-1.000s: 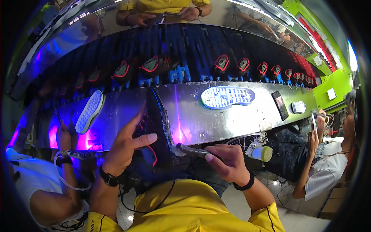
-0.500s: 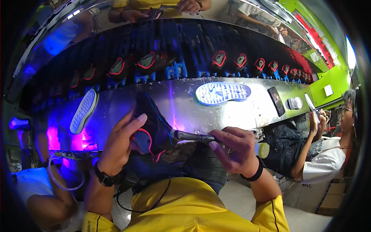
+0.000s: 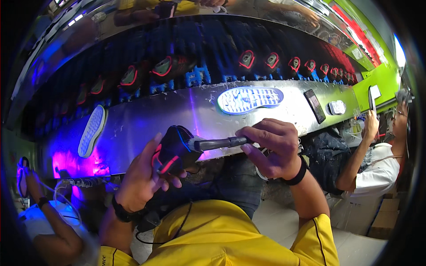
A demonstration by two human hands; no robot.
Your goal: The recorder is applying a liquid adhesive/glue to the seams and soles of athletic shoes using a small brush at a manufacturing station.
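My left hand (image 3: 144,179) is wrapped round a black shoe upper (image 3: 175,146) with red trim and a thin blue line near its lower edge. The upper is tilted over the near edge of the metal bench. Pinched in my right hand (image 3: 273,148) is a dark-handled brush (image 3: 219,143), its pale bristles touching the side of the upper by the blue line. Beyond my hands, a white shoe sole (image 3: 250,99) lies tread up on the bench. Another pale sole (image 3: 92,131) lies to the left.
A dark conveyor (image 3: 213,48) carrying a row of black shoe uppers runs behind the metal bench (image 3: 133,115). Right of the near sole lie a black phone (image 3: 314,106) and a small white object (image 3: 337,107). Co-workers sit on both sides, one holding a sole (image 3: 372,98).
My left hand has turned the upper, so its end now faces up and right. The brush stays against it. The left co-worker now holds up a sole.
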